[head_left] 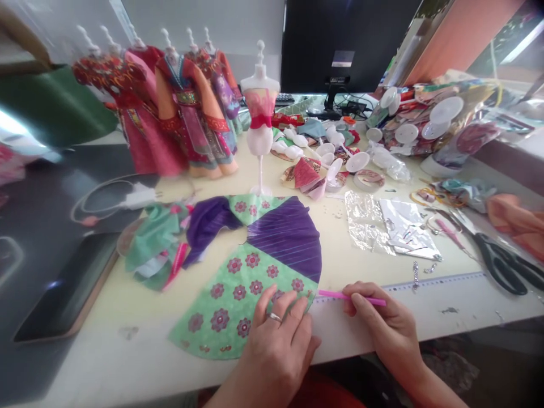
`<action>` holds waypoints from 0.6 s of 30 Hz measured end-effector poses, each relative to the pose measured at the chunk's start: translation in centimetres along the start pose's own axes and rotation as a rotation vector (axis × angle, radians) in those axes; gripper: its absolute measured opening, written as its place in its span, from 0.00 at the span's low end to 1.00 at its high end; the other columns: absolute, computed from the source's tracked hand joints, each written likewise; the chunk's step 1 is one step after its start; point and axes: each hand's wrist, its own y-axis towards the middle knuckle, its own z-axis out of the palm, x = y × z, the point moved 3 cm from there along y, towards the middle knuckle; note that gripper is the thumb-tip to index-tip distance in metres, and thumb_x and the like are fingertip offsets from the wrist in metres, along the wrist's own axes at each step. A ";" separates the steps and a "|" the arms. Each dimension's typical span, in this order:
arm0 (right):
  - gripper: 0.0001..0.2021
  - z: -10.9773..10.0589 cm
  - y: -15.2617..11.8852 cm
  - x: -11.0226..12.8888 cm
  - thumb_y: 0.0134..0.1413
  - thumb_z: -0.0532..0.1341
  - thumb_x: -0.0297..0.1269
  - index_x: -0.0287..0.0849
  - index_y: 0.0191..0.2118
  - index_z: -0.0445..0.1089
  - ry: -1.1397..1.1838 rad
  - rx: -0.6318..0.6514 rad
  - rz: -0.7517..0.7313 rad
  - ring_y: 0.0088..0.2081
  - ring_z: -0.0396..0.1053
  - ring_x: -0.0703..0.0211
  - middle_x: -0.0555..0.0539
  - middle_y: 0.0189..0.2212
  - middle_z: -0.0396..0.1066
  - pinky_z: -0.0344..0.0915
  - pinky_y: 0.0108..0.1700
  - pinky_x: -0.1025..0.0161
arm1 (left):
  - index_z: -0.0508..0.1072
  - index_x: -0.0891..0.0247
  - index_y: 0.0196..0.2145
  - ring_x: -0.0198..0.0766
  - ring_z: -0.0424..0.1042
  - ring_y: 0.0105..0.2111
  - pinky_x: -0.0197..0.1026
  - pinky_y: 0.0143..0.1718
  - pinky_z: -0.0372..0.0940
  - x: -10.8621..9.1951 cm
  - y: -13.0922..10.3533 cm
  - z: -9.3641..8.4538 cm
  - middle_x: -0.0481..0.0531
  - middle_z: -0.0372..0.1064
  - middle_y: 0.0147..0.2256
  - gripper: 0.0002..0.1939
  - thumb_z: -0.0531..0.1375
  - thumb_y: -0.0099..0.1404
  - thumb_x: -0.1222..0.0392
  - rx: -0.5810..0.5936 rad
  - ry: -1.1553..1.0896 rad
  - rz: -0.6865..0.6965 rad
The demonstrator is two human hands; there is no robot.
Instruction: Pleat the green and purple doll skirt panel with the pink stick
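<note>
A curved piece of fabric lies flat on the white table, with green flowered panels point(220, 294) and purple striped panels point(289, 229). My left hand point(278, 340), with a ring on one finger, rests spread on the green panel near its right edge. To the right, my right hand point(380, 323) pinches a thin pink stick point(329, 293), whose left tip is at the fabric's edge where green meets purple. A ruler point(448, 279) lies on the table, passing behind the right hand.
A small white mannequin point(260, 136) stands behind the fabric, with dressed ones point(187, 107) at the back left. Black scissors point(495, 255), plastic packets point(408, 226), a phone point(70, 283), a green cloth bundle point(155, 249) and a monitor point(344, 45) surround the work.
</note>
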 end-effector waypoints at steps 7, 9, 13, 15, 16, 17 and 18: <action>0.06 0.1 0.2 0.1 0.59 0.58 0.33 0.41 0.33 0.72 0.002 0.046 -0.003 0.26 0.68 0.63 0.51 0.21 0.68 0.67 0.28 0.68 | 0.73 0.67 0.38 0.47 0.70 0.43 0.58 0.55 0.56 0.1 0.3 0.4 0.56 0.75 0.42 0.07 0.55 0.66 0.65 0.018 0.004 0.008; 0.07 0.1 0.2 0.1 0.59 0.57 0.33 0.42 0.33 0.71 -0.002 0.056 -0.001 0.26 0.68 0.63 0.51 0.21 0.67 0.67 0.29 0.68 | 0.73 0.66 0.38 0.47 0.70 0.43 0.58 0.55 0.56 0.1 0.4 0.3 0.56 0.75 0.42 0.07 0.55 0.66 0.65 0.017 0.000 0.012; 0.07 0.1 0.0 0.0 0.60 0.57 0.33 0.42 0.33 0.71 -0.008 0.060 -0.002 0.27 0.68 0.63 0.51 0.22 0.67 0.66 0.29 0.68 | 0.73 0.67 0.38 0.46 0.70 0.43 0.57 0.57 0.53 0.2 0.4 0.4 0.56 0.75 0.42 0.08 0.55 0.67 0.65 0.014 0.011 0.018; 0.07 0.1 0.0 0.0 0.60 0.57 0.33 0.42 0.33 0.71 -0.010 0.066 -0.002 0.27 0.67 0.63 0.51 0.22 0.67 0.65 0.30 0.67 | 0.74 0.67 0.38 0.45 0.70 0.43 0.57 0.59 0.51 0.2 0.3 0.5 0.55 0.75 0.42 0.08 0.55 0.67 0.64 0.012 0.008 0.013; 0.07 0.1 0.0 -0.1 0.60 0.57 0.33 0.42 0.33 0.71 -0.011 0.067 0.004 0.27 0.67 0.62 0.51 0.22 0.67 0.65 0.30 0.67 | 0.74 0.67 0.38 0.45 0.70 0.44 0.56 0.59 0.50 0.2 0.2 0.6 0.55 0.75 0.42 0.07 0.55 0.67 0.64 0.011 0.002 0.005; 0.07 0.1 -0.1 -0.1 0.60 0.57 0.33 0.42 0.33 0.71 -0.010 0.067 0.014 0.27 0.67 0.62 0.51 0.22 0.67 0.65 0.30 0.67 | 0.74 0.67 0.38 0.45 0.70 0.44 0.56 0.60 0.49 0.2 0.2 0.7 0.55 0.75 0.43 0.07 0.56 0.67 0.64 0.007 -0.005 -0.004; 0.07 0.1 -0.1 -0.2 0.60 0.57 0.33 0.43 0.33 0.71 -0.008 0.065 0.024 0.28 0.67 0.62 0.51 0.22 0.67 0.65 0.31 0.67 | 0.74 0.67 0.38 0.45 0.70 0.45 0.56 0.60 0.48 0.2 0.2 0.8 0.55 0.75 0.43 0.07 0.56 0.67 0.64 0.004 -0.013 -0.013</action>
